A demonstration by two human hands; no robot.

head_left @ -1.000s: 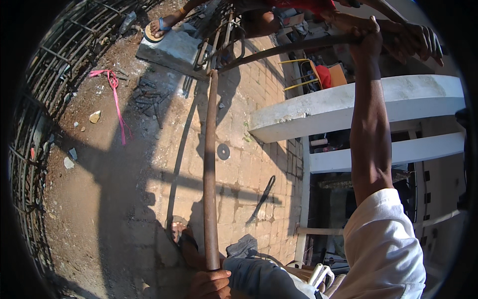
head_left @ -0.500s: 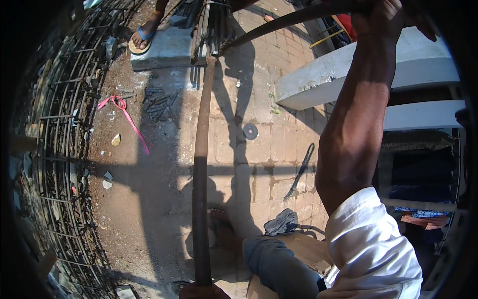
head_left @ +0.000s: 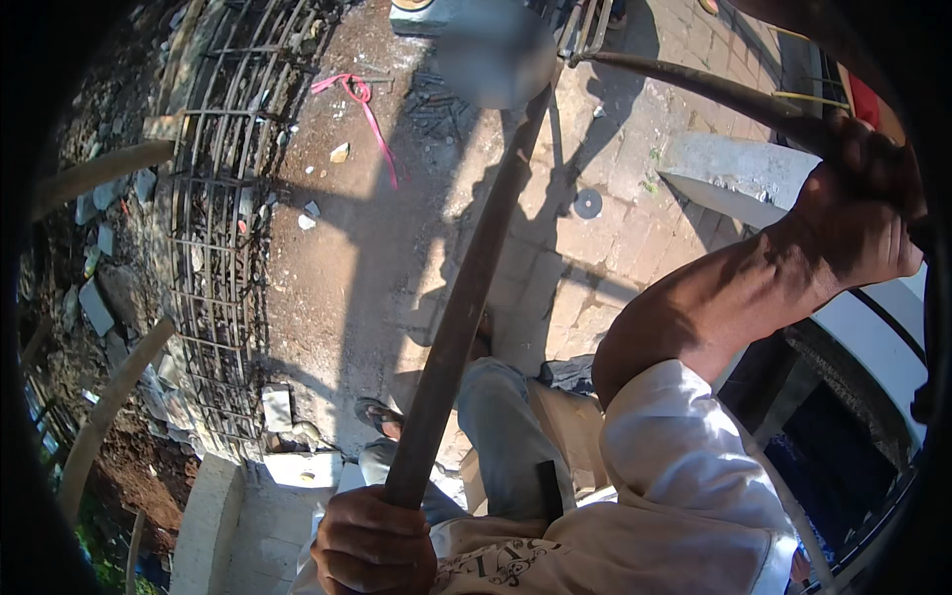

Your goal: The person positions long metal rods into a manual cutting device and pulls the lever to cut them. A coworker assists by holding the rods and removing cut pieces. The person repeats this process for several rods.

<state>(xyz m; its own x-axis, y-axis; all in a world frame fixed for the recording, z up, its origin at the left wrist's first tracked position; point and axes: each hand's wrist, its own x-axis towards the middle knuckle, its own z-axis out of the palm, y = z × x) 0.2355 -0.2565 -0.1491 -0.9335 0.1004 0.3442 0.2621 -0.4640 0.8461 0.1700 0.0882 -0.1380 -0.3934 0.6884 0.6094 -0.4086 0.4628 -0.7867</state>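
Observation:
Two long, dark metal handles reach toward one another and come together at a metal head with narrow bars (head_left: 587, 28) near the top; the tool's exact kind is unclear. My left hand (head_left: 375, 543) is wrapped round the near end of the left handle (head_left: 466, 297), low in front of my shirt. Out to the right, my right hand (head_left: 878, 198) is closed round the far end of the right handle (head_left: 709, 84), with the arm bent. The handles stand wide apart. A blurred patch and the top edge hide part of the head.
A long rebar cage (head_left: 213, 248) runs along the left. Loose stones (head_left: 307, 220), a pink ribbon (head_left: 369, 119) and a black disc (head_left: 588, 203) lie on the ground. Right of these is a concrete beam (head_left: 739, 174). A block (head_left: 421, 18) bears part of another person's foot.
The view has shifted, so the ground things sit farther right and higher. My right hand has come lower with its handle, and my left hand now shows fully.

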